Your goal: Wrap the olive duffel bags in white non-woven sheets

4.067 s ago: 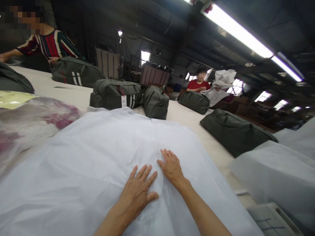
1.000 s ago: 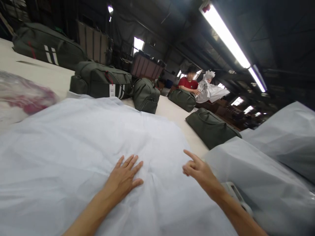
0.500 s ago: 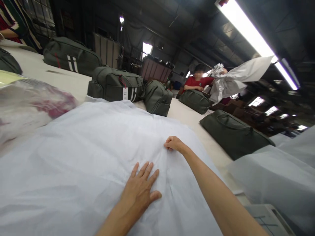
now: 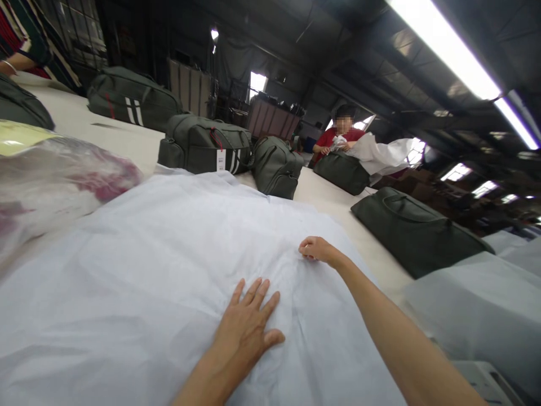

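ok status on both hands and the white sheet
Left hand flat, spread on white sheet. Right hand curled at sheet, grip unclear. Plastic-wrapped bundle left of sheet, tagged bag beyond far edge.

White sheet (image 4: pixel 169 242), green bag (image 4: pixel 116 93) — 2 white stripes (image 4: pixel 138 113)

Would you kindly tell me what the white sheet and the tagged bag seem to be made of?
White sheet: probably thin paper or nonwoven, matte, judging by its soft creases. Tagged bag: perhaps leather or imitation leather, given its smooth, low-sheen panels; which is unclear.
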The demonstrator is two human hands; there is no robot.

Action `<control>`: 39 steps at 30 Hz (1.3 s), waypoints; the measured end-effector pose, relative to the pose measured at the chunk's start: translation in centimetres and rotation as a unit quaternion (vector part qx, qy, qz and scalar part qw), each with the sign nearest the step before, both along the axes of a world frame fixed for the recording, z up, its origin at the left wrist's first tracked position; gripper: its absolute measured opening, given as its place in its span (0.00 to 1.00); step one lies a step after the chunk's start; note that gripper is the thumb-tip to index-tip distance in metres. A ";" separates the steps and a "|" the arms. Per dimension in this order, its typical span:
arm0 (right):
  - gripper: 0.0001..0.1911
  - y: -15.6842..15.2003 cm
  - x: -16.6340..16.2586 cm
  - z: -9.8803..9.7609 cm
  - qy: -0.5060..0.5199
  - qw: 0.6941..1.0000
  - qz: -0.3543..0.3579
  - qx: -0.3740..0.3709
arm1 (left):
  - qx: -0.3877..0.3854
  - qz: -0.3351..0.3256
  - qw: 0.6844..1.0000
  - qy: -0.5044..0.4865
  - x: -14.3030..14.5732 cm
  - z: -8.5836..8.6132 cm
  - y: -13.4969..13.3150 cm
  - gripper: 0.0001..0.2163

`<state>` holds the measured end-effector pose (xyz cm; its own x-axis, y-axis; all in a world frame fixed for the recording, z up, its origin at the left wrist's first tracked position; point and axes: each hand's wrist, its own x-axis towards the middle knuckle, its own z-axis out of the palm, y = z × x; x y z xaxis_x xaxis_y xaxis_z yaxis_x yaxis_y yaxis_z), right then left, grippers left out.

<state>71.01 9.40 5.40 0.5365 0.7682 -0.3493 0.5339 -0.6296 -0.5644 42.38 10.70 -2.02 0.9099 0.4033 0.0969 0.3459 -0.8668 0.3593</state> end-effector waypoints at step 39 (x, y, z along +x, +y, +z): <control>0.23 -1.1 -7.4 -6.3 -0.095 0.969 -0.162 0.157 | 0.033 0.004 0.999 -0.035 0.1 -1.0 0.0 0.30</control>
<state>63.62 8.26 -0.93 0.7996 0.6005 0.0039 0.4499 -0.5947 -0.6662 42.44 10.72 -3.01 0.8971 0.4004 0.1867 0.3281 -0.8868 0.3255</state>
